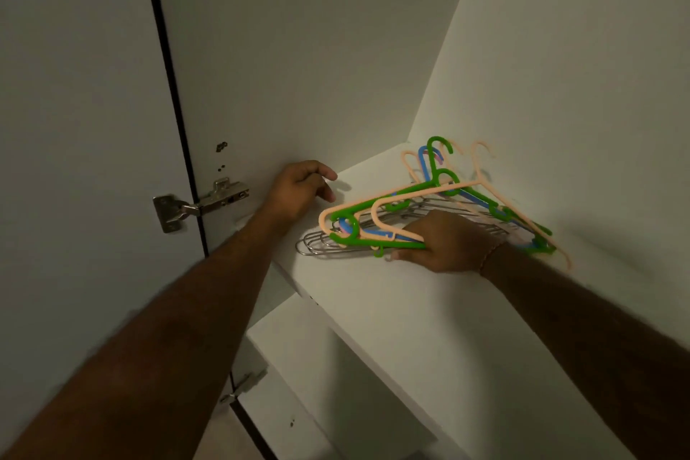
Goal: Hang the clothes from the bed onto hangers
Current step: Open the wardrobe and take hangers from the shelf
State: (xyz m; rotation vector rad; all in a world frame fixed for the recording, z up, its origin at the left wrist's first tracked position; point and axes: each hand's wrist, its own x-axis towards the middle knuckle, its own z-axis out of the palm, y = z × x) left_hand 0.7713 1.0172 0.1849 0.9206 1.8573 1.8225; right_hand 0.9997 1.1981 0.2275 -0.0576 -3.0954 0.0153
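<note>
A bundle of plastic hangers (407, 198), green, blue and peach, lies on a white wardrobe shelf (373, 291), stacked over several metal wire hangers (317, 248). My right hand (444, 245) grips the lower bars of the plastic hangers from the front. Left of the bundle, my left hand (298, 189) hovers over the shelf's left end with its fingers loosely curled and nothing in it. No clothes or bed are in view.
The open wardrobe door (74, 123) stands at the left on a metal hinge (201, 203). White side walls (560, 67) close in the shelf. A lower shelf (298, 366) and a second hinge (242, 386) sit beneath.
</note>
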